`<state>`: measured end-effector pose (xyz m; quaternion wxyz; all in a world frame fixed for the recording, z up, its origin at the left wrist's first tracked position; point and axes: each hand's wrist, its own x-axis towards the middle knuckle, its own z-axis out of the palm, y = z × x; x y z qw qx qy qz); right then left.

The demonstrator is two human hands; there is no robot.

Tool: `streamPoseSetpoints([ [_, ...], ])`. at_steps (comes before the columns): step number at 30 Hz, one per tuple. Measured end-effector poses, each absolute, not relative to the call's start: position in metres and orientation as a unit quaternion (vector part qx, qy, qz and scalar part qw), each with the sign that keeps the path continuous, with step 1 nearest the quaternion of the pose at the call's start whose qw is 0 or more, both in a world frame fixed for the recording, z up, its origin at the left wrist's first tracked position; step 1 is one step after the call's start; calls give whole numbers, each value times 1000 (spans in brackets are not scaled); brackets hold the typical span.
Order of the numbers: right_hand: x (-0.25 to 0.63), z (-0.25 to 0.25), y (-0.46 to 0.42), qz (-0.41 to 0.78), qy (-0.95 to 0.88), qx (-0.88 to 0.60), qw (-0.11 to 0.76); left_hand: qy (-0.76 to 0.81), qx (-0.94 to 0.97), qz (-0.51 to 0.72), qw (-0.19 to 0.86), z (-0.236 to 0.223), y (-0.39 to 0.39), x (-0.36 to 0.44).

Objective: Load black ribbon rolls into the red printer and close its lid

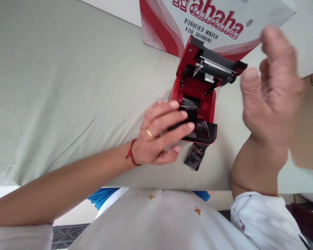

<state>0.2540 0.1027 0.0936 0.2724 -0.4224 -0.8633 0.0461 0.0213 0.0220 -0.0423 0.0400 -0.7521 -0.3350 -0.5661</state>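
A small red-and-black device (175, 91) with a hinged lid stands open on the cloth-covered table; it looks like a label printer, though I cannot be sure. Its raised lid (219, 62) carries a black roller and a metal bar. Shiny black film (195, 156) lies inside and hangs out over the front edge. My left hand (163, 133) rests on the device's front left side, its fingers stretched out and apart over the opening. My right hand (273, 90), smeared by motion, is in the air right of the lid with thumb and fingers apart, holding nothing visible.
Behind the device stands a white-and-red water carton (161, 31). A brown cardboard box (309, 121) is at the right edge. Pale green cloth (67, 86) with wrinkles covers the table, whose near edge runs along my body.
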Motion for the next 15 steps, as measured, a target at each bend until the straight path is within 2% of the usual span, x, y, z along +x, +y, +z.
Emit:
streamPoseSetpoints([
  [2, 248, 96, 107, 35, -875, -393, 280, -323, -781, -532, 50, -42, 15, 25],
  [7, 247, 115, 88, 22, -890, -417, 182, -336, -793, -508, 10, -47, 9, 26],
  [10, 249, 116, 77, 26, -907, -388, 160, -344, -789, -498, 105, -46, 10, 26],
  [12, 249, 113, 73, 36, -925, -359, 115, -338, -776, -504, 172, -42, 10, 28],
  [15, 246, 107, 68, 39, -938, -343, 41, -319, -762, -525, 205, -34, 12, 32],
])
